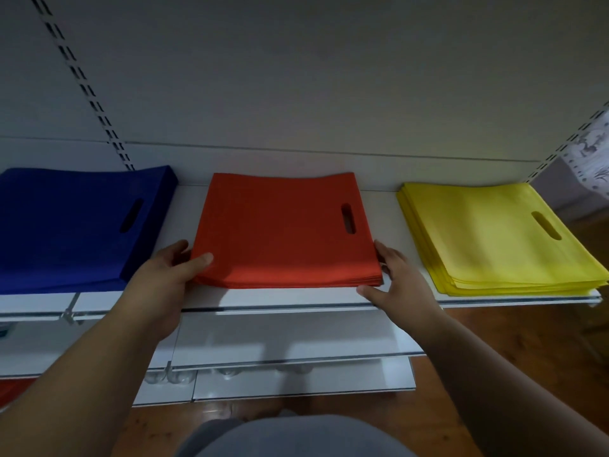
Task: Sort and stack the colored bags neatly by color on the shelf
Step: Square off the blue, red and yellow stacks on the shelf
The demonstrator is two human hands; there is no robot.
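White shelf [296, 300], left hand [168, 278] grip pinching red stack [283, 232], right hand [400, 278] grip relaxed, fingertips hidden

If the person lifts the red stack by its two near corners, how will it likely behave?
The red stack is many thin flat bags, so it would probably sag in the middle. The layers look loose and may slide or fan apart, as the yellow stack has at its edges. The left hand pinches one corner; the right hand only touches its side.

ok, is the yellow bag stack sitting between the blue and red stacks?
No, the red stack sits between the blue stack and yellow stack.
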